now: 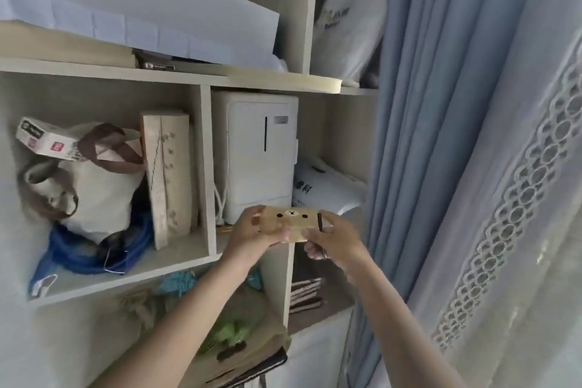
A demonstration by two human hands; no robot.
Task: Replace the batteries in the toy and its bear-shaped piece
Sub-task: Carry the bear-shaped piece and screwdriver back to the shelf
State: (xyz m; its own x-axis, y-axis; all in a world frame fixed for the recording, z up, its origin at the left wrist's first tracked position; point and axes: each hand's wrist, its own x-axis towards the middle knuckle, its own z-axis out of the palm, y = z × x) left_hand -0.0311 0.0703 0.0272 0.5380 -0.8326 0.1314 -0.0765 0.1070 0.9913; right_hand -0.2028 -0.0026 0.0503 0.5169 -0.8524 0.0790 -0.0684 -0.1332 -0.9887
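Observation:
A tan, box-shaped toy with a bear face (291, 222) is held in the air in front of a shelf unit. My left hand (252, 231) grips its left end, with the thumb on top and the fingers underneath. My right hand (333, 239) grips its right end beside a dark stripe. The bear's two black eyes and snout face up toward me. The underside of the toy is hidden. No batteries are visible.
A wooden shelf unit (206, 164) stands straight ahead. Its cubbies hold a canvas bag (91, 186), a small white carton (47, 140), a tall beige box (168, 173) and a white appliance (261, 154). Blue curtains (425, 135) and a lace curtain (519, 198) hang at the right.

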